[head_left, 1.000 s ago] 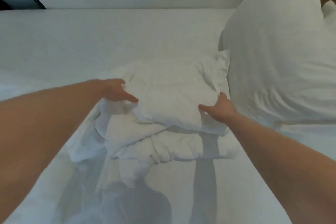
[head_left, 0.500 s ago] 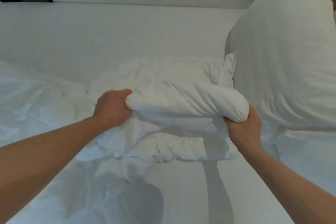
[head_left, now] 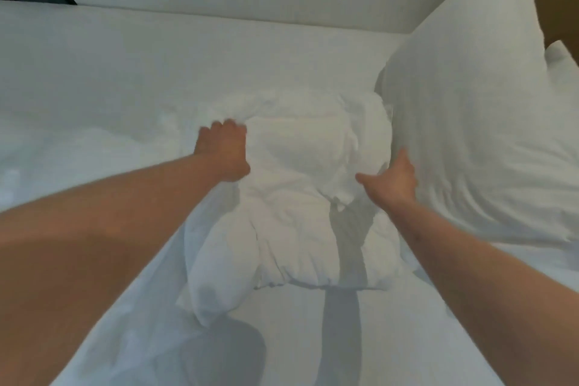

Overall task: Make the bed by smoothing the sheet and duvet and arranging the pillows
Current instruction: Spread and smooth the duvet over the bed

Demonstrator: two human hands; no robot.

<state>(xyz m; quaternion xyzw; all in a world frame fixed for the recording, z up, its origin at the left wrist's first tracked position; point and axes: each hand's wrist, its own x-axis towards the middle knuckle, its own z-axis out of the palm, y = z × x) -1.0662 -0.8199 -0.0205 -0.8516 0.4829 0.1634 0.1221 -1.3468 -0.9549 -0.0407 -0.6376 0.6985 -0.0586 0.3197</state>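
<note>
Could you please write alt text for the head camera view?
Two bare arms reach over a white bed: the left hand grips a crumpled pillow, the right hand is open beside it. A large pillow stands propped at right.

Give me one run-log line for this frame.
stage: arranging pillows | left hand: grips crumpled pillow | right hand: open, at its right edge | big pillow: upright, right of it | sheet: wrinkled at left

Probably a bedroom: white bed (sheeted) with plump pillows.
</note>
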